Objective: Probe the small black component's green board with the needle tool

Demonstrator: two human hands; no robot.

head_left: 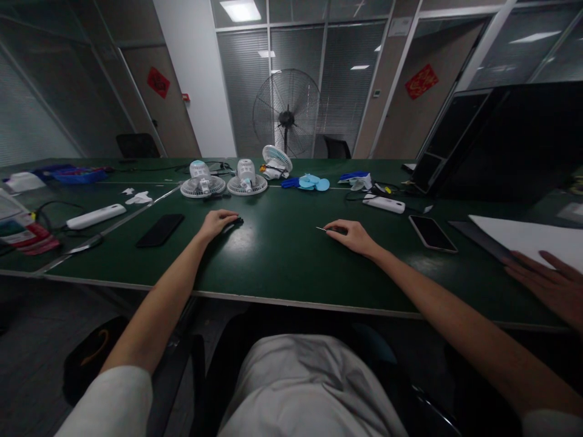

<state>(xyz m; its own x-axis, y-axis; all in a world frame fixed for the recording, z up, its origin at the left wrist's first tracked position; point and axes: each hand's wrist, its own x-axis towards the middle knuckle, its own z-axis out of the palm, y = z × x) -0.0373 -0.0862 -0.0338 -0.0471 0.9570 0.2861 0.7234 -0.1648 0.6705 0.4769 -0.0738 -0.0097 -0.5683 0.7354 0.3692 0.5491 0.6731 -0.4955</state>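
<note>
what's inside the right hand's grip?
A thin metallic tip pokes out of the right hand toward the left, with a dark part showing behind it. The rest is covered by the hand, so its full shape can't be told.

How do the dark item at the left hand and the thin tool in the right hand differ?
Look: the dark item shows only black; the thin tool shows a bright shaft.
Shape: the dark item looks stubby; the thin tool, slender.
Shared: both small, partly hidden by the hands, left and right.
</note>
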